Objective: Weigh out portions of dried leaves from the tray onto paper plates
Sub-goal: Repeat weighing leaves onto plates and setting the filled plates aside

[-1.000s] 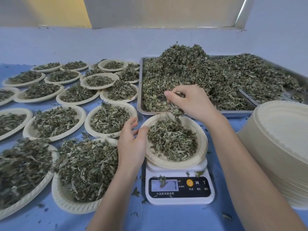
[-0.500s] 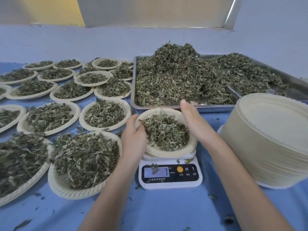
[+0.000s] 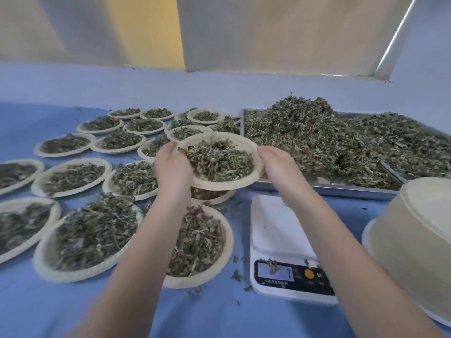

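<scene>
Head view: the filled paper plate (image 3: 220, 162), which half a second ago sat on the scale (image 3: 280, 230) with the hands at its sides, is now lifted clear and held in the air to the left of the scale, above the plates already laid out and just in front of the metal tray (image 3: 324, 187). The left hand (image 3: 172, 168) grips its left rim, fingers (image 3: 168, 152) curled over the edge and closed on it; the right hand (image 3: 278, 163) closes on the right rim from the other side, with its fingertips hidden under the plate. The heap of dried leaves (image 3: 219, 159) rides in the plate's middle.

The scale's white platform now stands bare, apart from a few leaf crumbs near its display (image 3: 278, 273), which shows a digit partly covered by a scrap. The tray, heaped with loose leaves (image 3: 317, 140), lies behind the scale, as before. The stack of empty plates (image 3: 415, 237) stands at the right edge. Many filled plates (image 3: 92, 230) cover the blue worktop (image 3: 219, 313) on the left; the view has swung leftward, so more of them show than earlier.
</scene>
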`<state>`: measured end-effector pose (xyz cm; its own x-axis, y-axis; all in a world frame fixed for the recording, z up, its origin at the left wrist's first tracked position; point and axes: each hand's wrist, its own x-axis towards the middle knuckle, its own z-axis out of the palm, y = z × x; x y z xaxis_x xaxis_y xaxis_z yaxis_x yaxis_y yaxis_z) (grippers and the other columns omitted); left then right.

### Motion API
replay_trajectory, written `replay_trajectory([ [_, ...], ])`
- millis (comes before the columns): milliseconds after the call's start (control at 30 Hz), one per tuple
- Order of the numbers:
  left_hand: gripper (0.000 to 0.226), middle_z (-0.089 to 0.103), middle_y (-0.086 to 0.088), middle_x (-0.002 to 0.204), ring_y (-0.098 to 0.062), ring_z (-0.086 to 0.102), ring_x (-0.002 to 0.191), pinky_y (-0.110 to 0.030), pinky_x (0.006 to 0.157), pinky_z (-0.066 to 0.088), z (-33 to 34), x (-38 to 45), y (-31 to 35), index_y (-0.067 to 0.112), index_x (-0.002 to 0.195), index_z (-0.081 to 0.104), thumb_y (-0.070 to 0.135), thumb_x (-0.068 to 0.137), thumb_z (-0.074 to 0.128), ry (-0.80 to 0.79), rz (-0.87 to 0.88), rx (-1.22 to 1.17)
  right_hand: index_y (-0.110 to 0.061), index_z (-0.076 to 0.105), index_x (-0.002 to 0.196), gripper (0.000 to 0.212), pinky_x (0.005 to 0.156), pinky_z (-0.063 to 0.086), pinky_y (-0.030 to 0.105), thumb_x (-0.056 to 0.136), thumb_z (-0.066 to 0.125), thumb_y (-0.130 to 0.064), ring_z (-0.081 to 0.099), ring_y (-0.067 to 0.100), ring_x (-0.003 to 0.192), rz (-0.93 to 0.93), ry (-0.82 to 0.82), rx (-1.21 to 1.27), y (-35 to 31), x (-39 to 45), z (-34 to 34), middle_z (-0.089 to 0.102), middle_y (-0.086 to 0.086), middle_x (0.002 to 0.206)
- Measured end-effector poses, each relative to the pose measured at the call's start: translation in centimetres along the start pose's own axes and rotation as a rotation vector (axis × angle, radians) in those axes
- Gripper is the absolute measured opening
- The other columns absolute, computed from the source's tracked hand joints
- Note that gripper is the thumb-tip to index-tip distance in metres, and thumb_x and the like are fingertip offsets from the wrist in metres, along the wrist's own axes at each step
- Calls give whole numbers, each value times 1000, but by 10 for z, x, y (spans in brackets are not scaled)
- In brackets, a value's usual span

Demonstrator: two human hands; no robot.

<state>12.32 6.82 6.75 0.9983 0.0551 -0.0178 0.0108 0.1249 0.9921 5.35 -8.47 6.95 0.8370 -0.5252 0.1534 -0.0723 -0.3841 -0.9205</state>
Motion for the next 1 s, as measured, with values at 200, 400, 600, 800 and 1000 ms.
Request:
replay_trajectory([
  [200, 46, 54, 3, 105, -7, 37, 54, -13, 34, 32, -39, 67, 12, 20, 138, 42, 3, 97, 31, 142, 29, 111, -10, 61, 69, 30, 59, 45, 34, 95, 47, -18, 51, 19, 59, 44, -174, 70, -17, 38, 59, 54, 1, 56],
  [400, 39, 54, -6, 95, -23, 51, 83, -32, 73, 42, -51, 130, 8, 7, 136, 44, 16, 98, 39, -37, -146, 299, -1, 65, 75, 37, 62, 34, 32, 97, 46, -22, 45, 23, 63, -2, -100, -77, -15, 88, 100, 49, 12, 67],
  [600, 48, 32, -8, 151, -9, 50, 83, -14, 69, 44, -51, 157, -11, 21, 151, 18, 21, 104, 26, -225, -93, 695, -12, 59, 76, 58, 74, 42, 34, 101, 21, -49, 57, 27, 92, -5, -203, -460, 3, 115, 125, 61, 9, 84],
  [800, 52, -1, -10, 160, -26, -3, 147, -49, 117, 2, -45, 170, -32, 16, 152, 7, 28, 103, 21, -271, -200, 1129, -19, 14, 153, 69, 116, -5, 51, 97, 4, -58, -3, 22, 147, 92, -397, -625, 25, 126, 141, 13, 4, 159],
  [1000, 60, 5, -8, 159, -25, -2, 147, -45, 117, 3, -31, 164, -26, 8, 151, 7, 15, 97, 32, -123, -45, 1117, -15, 10, 153, 71, 116, -6, 51, 97, 7, -58, -4, 24, 147, -26, -296, -691, 18, 120, 130, 10, 5, 160],
])
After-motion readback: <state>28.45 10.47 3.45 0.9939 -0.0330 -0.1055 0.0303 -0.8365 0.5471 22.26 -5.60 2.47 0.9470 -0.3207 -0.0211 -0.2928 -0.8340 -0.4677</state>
